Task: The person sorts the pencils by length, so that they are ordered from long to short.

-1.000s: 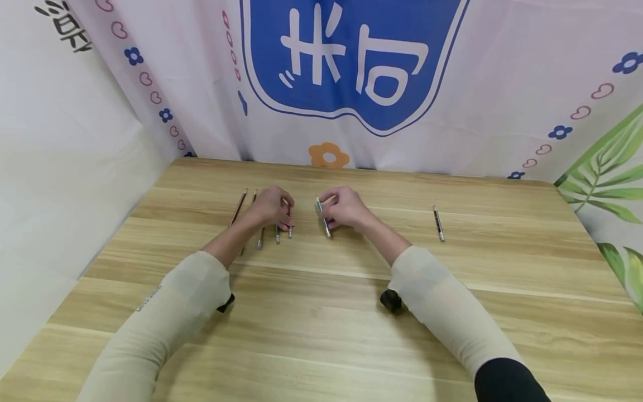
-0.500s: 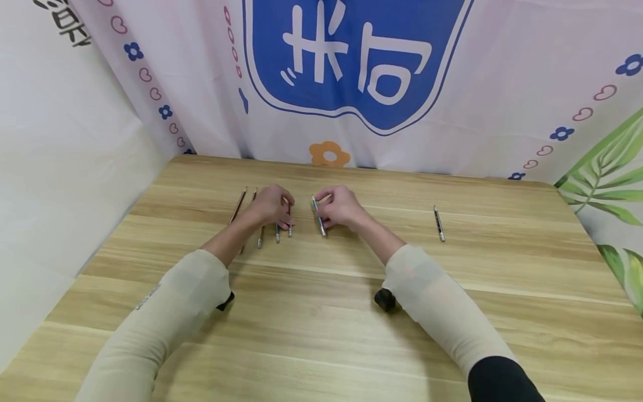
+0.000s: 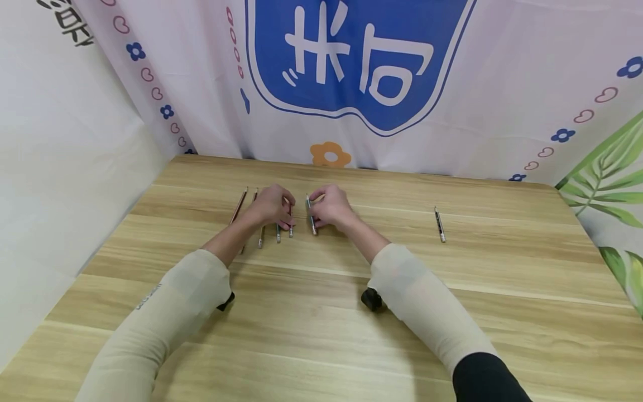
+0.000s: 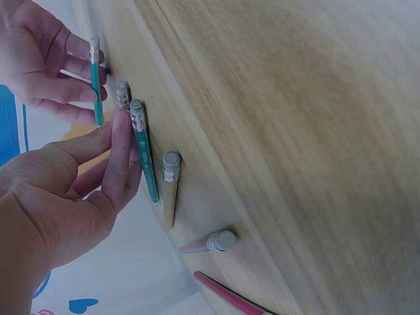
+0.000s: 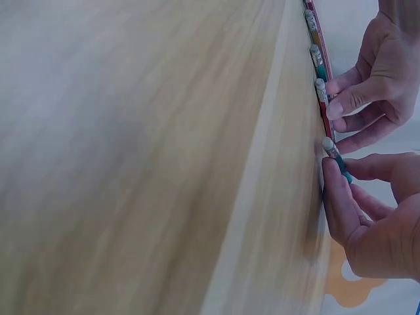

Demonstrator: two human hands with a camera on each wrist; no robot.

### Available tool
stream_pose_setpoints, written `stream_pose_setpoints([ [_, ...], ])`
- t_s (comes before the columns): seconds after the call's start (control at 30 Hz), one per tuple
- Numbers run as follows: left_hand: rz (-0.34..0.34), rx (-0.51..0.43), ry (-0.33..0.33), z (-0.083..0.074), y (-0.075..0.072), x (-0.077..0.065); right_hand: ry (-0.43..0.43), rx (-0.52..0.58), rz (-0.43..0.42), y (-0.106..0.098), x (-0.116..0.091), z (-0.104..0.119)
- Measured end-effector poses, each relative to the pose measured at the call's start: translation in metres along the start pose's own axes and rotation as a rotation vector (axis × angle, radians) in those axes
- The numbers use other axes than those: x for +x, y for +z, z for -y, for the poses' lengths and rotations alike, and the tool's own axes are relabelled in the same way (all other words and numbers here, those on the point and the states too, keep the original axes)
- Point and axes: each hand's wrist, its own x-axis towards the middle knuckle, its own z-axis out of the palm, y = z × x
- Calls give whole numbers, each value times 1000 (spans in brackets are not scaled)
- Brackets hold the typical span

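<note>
My left hand (image 3: pixel 273 205) pinches a red pencil (image 5: pixel 323 108) lying on the table, its eraser end toward me. In my right hand (image 3: pixel 331 205) is a green pencil (image 3: pixel 311 215), held between thumb and fingers a short way right of the red one. Another green pencil (image 4: pixel 146 154) lies beside my left fingers. Left of that come a yellow pencil (image 4: pixel 170 190) and reddish pencils (image 4: pixel 210 243), partly covered by my left hand and forearm in the head view. The pencils in this group stand roughly side by side.
A dark patterned pencil (image 3: pixel 439 224) lies apart on the right of the wooden table (image 3: pixel 311 335). Behind the table's far edge hangs a printed cloth (image 3: pixel 211 111). A white wall surface (image 3: pixel 65 167) borders the left side.
My right hand has slid left with the green pencil, bringing it closer to the red one and straighter. The left hand has stayed in place.
</note>
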Motion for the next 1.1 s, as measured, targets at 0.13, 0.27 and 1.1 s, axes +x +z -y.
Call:
stream_pose_setpoints([
  [0.13, 2, 17, 8, 0, -1, 0, 7, -17, -9, 3, 1, 3],
  [0.27, 7, 7, 6, 0, -1, 0, 17, -39, -30, 7, 3, 5],
  [1.1, 19, 20, 4, 3, 0, 2, 7, -302, -111, 24, 11, 13],
])
